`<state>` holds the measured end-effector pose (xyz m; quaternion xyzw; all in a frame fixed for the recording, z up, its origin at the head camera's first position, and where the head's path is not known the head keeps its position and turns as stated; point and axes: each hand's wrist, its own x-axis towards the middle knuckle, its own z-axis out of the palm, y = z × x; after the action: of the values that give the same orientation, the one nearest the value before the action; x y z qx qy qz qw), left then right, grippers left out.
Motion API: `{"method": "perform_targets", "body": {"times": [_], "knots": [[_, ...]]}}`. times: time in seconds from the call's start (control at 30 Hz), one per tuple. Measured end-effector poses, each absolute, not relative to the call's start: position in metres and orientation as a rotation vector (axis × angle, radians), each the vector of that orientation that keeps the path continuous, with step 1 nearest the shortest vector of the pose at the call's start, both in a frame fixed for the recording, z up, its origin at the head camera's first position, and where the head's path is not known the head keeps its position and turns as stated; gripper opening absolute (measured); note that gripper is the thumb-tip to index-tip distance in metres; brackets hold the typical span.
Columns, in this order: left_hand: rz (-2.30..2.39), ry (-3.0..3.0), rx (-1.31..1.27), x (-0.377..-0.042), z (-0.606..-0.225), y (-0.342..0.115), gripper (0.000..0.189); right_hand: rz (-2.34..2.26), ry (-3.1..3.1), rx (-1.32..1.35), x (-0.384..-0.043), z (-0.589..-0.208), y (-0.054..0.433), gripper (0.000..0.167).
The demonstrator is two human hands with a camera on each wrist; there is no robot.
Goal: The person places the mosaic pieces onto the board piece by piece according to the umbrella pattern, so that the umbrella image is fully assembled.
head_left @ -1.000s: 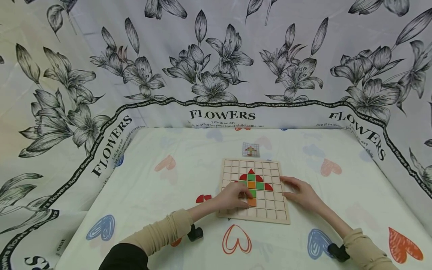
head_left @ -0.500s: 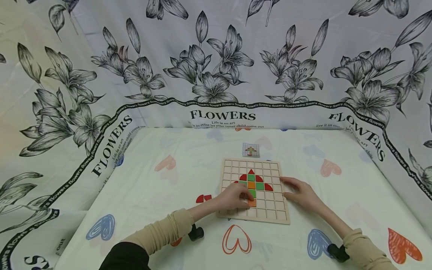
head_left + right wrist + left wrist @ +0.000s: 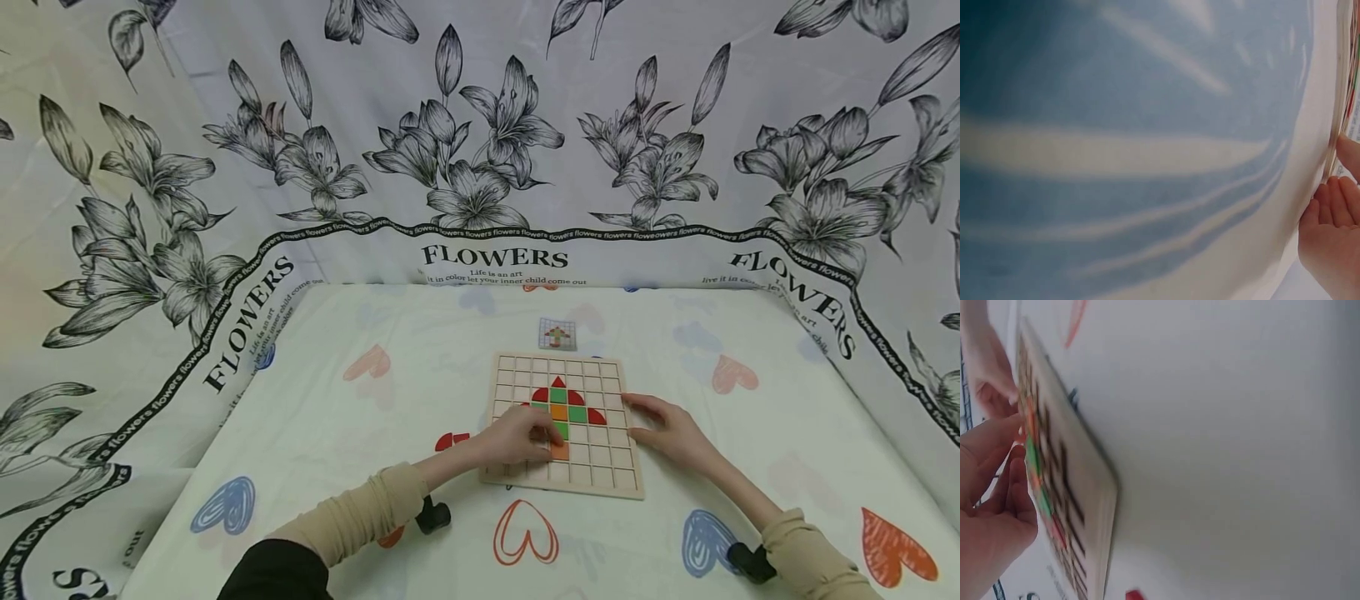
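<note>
A square wooden grid board (image 3: 602,455) lies on the table, bearing red, green and orange tiles in its middle. My left hand (image 3: 513,437) reaches over its left part, pinching at an orange square tile (image 3: 560,451) in the lowest occupied cell. In the left wrist view, the fingertips of the left hand (image 3: 991,494) meet at the tiles; the exact grip is partly hidden. My right hand (image 3: 675,432) touches the board's right edge with thumb and fingers spread apart. The right wrist view shows the right hand (image 3: 1335,219) with extended fingers against that edge.
Behind the board lies a small pattern card (image 3: 557,333) showing a similar coloured figure. Loose red pieces (image 3: 447,441) sit left of the board, partly behind the left forearm. A heart-printed cloth (image 3: 420,375) covers the table, and a flower-printed curtain (image 3: 495,200) stands behind.
The left hand stays at the orange tile with barely any shift. The right hand and the board look the same.
</note>
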<state>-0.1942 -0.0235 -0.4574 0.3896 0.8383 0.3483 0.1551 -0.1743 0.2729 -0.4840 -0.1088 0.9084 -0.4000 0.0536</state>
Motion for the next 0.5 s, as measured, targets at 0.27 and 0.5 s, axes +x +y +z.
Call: {"method": "perform_targets", "body": {"times": [0.27, 0.5], "knots": [[1.047, 2.256, 1.083, -0.221, -0.437, -0.071, 0.019, -1.220, 2.767, -0.339, -0.174, -0.483, 0.273, 0.055], [0.929, 2.264, 0.998, -0.234, -0.434, -0.122, 0.019, -1.216, 2.768, -0.336, -0.174, -0.483, 0.273, 0.055]]}}
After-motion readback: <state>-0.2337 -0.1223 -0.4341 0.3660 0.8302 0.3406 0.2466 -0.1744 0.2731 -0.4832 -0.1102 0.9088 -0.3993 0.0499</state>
